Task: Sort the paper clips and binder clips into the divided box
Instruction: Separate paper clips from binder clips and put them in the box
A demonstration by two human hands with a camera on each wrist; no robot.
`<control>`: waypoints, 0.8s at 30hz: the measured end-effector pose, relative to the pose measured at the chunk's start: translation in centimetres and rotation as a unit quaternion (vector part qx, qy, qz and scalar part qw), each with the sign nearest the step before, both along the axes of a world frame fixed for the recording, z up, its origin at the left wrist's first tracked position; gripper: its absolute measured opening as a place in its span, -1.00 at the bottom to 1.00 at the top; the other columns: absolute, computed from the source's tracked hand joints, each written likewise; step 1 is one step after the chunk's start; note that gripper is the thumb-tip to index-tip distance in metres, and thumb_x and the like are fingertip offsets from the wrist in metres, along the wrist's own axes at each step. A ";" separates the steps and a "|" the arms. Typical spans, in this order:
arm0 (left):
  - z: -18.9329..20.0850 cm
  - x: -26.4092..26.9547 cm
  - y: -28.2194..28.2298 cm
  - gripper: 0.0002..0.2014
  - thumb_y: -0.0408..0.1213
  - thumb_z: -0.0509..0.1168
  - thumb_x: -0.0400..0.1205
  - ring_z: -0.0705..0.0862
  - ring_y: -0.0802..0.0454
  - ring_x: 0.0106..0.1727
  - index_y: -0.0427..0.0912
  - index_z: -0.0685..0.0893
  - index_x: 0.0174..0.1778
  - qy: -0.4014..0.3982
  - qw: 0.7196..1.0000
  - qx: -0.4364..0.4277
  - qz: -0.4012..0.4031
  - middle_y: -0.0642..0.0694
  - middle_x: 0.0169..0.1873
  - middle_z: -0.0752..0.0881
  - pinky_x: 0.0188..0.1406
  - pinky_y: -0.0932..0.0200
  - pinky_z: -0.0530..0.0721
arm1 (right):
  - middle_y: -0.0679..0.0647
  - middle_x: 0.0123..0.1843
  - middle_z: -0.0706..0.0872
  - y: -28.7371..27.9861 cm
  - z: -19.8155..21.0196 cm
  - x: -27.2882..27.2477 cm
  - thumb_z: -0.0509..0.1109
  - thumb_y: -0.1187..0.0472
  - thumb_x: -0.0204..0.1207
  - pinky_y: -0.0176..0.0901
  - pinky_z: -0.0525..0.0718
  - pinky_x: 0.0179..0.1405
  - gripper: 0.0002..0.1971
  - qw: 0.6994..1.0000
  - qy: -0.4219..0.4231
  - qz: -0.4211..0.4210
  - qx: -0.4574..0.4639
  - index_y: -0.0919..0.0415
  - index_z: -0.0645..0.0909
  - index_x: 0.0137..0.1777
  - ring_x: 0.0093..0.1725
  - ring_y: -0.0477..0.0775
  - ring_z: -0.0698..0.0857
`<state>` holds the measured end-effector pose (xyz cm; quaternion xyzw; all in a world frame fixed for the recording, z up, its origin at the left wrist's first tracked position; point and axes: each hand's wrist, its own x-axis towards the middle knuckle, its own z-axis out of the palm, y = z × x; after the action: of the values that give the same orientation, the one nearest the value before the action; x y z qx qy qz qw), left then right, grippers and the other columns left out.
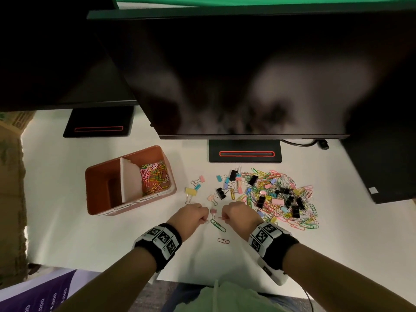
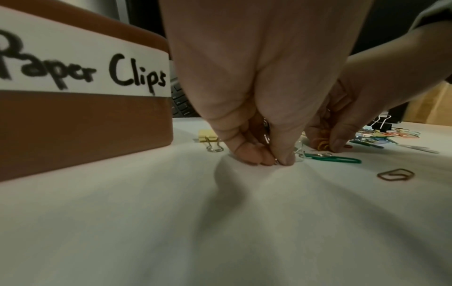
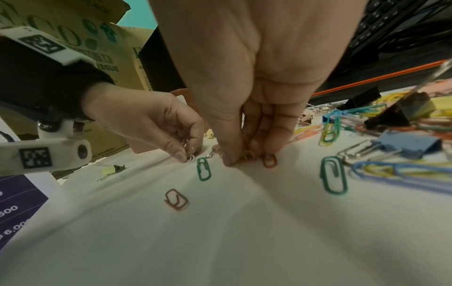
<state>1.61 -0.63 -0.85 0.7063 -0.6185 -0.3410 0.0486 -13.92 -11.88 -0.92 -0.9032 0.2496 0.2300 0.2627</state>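
The brown divided box (image 1: 99,174) stands at the left; its right compartment, labelled "Paper Clips" (image 2: 80,71), holds several coloured paper clips (image 1: 154,176). A mixed pile of paper clips and binder clips (image 1: 279,197) lies at the right. My left hand (image 1: 206,220) pinches a silver paper clip (image 3: 190,158) against the table, with more wire tucked in its curled fingers. My right hand (image 1: 221,218) grips orange and yellow paper clips (image 2: 321,144), its fingertips down on the table by an orange clip (image 3: 269,160). Between the hands lie a pink binder clip (image 1: 213,212) and a green paper clip (image 1: 218,225).
A brown paper clip (image 1: 223,241) lies near the front. A yellow binder clip (image 1: 190,192) and other small binder clips are scattered beside the box. A monitor (image 1: 247,75) overhangs the table, its stand (image 1: 245,152) behind the pile. A cardboard box (image 1: 11,176) is at the left.
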 end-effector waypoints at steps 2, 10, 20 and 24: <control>0.0 -0.1 0.3 -0.92 -0.32 0.18 0.62 0.58 -0.09 -0.09 -0.19 0.59 -0.08 0.007 1.000 -0.015 0.014 -0.15 -0.13 0.65 -0.10 0.14 0.51 | 0.23 0.17 0.62 0.1 0.2 -0.4 0.20 0.26 0.62 0.00 0.61 0.15 -0.76 1.000 -0.005 -0.001 0.005 0.28 0.59 0.21 0.16 0.24 0.59; 0.2 -1.9 0.8 -0.75 -0.32 0.20 0.64 0.57 0.10 0.00 -0.10 0.57 0.23 0.081 0.994 -0.067 0.041 -0.06 0.01 0.68 0.09 0.31 0.50 | 0.12 0.14 0.63 -3.7 1.7 -4.3 0.31 0.19 0.60 -0.21 0.56 0.10 -0.80 0.988 -0.125 -0.083 0.029 0.21 0.70 0.12 0.10 0.11 0.66; -0.2 -3.2 -1.2 -0.82 -0.30 0.17 0.66 0.58 -0.06 0.15 -0.19 0.64 0.08 0.019 0.999 -0.031 0.006 -0.14 0.05 0.65 0.13 0.15 0.54 | 0.08 0.19 0.58 -5.5 1.4 -1.5 0.28 0.24 0.58 0.00 0.68 -0.01 -0.83 0.991 -0.080 0.102 -0.017 0.23 0.71 0.01 0.05 0.10 0.62; -0.3 -3.4 -1.8 -0.82 -0.34 0.15 0.66 0.59 -0.09 0.08 -0.22 0.64 0.06 -0.001 1.000 -0.005 0.011 -0.16 0.06 0.60 0.09 0.11 0.56 | 0.08 0.11 0.63 -5.7 1.2 -0.9 0.25 0.30 0.57 -0.14 0.59 -0.05 -0.82 0.993 -0.077 0.092 -0.014 0.19 0.66 0.06 0.08 0.09 0.60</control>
<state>-1.77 -2.43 -1.11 0.7133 -0.6123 -0.3364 0.0555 -14.84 -17.54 0.31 -0.9410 0.1474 0.1799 0.2458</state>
